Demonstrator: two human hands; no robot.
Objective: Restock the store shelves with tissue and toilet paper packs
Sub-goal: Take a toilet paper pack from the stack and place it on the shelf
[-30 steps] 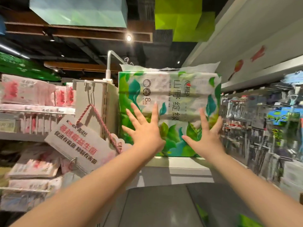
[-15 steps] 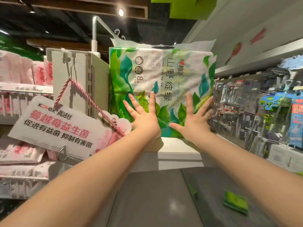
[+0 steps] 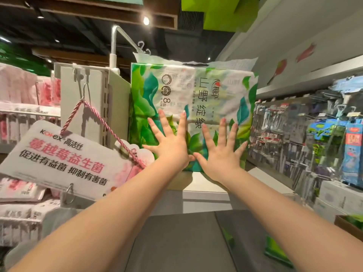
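Two hands flat on a green tissue pack

The tissue pack (image 3: pixel 193 107) stands upright on the white shelf (image 3: pixel 261 180). The left hand (image 3: pixel 170 147) and right hand (image 3: pixel 221 156) press its front, fingers spread wide, thumbs almost touching.

Green-and-white leaf-patterned tissue pack (image 3: pixel 193 107); white sign (image 3: pixel 64 163) with pink lettering, pink twisted cord (image 3: pixel 110 130).

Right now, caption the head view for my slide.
Both hands, left hand and right hand, press flat against green tissue pack on shelf.
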